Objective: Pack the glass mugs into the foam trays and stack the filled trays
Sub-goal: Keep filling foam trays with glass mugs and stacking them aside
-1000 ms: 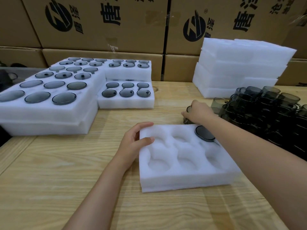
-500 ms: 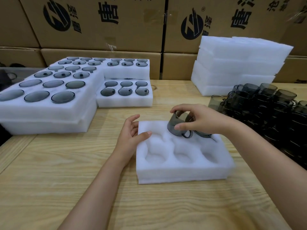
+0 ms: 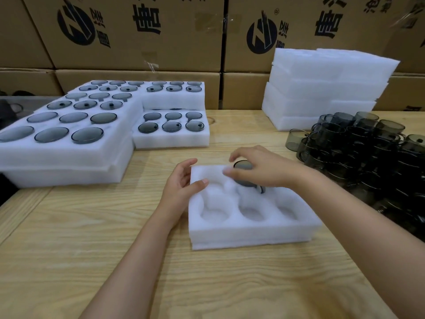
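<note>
While the left hand [image 3: 181,183] grips the far left corner of the foam tray [image 3: 253,233], thumb on top and fingers around its edge, the right hand [image 3: 266,169] holds a dark glass mug [image 3: 243,166] with curled fingers at the middle pocket of the far row. How deep the mug sits, I cannot tell. The tray lies in the middle of the bench [image 3: 92,249]. Loose mugs [image 3: 368,153] are heaped at the right edge. Filled trays [image 3: 69,153] are stacked at the far left corner, and empty foam [image 3: 322,88] at the far right.
</note>
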{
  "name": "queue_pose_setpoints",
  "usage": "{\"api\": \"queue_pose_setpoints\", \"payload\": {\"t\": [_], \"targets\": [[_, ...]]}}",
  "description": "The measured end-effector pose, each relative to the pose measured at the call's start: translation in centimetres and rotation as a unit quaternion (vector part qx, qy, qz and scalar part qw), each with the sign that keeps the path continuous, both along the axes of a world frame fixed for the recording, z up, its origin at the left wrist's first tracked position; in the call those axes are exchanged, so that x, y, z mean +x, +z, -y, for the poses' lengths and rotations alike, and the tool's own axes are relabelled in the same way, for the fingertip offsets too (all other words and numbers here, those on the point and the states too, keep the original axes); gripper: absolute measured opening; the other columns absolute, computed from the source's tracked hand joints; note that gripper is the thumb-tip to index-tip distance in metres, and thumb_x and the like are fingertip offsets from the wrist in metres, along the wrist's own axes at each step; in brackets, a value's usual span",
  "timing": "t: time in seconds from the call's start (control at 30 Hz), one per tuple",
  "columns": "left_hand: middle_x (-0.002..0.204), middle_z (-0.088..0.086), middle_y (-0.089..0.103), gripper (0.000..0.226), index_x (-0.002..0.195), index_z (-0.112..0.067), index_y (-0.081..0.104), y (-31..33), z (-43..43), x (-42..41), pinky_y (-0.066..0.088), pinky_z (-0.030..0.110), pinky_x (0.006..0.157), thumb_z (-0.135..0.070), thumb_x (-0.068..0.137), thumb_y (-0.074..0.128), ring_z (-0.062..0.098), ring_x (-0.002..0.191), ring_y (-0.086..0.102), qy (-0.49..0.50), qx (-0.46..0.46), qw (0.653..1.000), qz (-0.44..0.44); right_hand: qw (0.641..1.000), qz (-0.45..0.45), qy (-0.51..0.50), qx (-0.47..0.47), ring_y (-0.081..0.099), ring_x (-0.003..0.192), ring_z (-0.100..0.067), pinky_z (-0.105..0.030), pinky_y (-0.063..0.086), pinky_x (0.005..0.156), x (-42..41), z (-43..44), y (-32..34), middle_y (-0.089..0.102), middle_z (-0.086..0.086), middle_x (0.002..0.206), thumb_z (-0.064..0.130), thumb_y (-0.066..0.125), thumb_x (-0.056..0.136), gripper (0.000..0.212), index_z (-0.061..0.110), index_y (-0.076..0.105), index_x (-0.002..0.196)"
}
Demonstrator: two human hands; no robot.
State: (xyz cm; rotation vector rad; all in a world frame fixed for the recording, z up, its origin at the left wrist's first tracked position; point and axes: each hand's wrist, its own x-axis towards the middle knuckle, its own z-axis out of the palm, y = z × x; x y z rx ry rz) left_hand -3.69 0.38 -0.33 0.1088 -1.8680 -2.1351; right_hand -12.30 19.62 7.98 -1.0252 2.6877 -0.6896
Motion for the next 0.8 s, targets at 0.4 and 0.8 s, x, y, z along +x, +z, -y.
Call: {"api": "queue_pose_setpoints", "payload": {"t": [0.4,0.8], "targets": [[0.109,0.002,0.064,0.056,0.119,-0.021,0.057,-0.2,0.1,-0.1,0.05,0.032,0.084,-0.016,0.065,0.072,0.018,0.103,0.062,-0.001,-0.003,1.0,-0.002,0.986,-0.087,-0.059,0.126,0.028,0.137,-0.021,-0.044,0.014,0.11,0.1,3.9,-4.1,0.035,0.006,0.148,0.07,0.011,0.088,0.067,0.036,0.028,0.142],[0.108,0.003,0.066,0.056,0.118,-0.022,0.058,-0.3,0.1,-0.2,0.052,0.034,0.083,-0.017,0.064,0.072,0.019,0.101,0.064,-0.004,0.002,1.0,-0.003,0.881,-0.26,-0.382,-0.101,0.053,0.106,-0.036,-0.038,0.038,0.077,1.4,-5.1,-1.3,0.056,-0.013,0.119,0.034,0.047,0.093,0.035,0.008,0.06,0.113]]}}
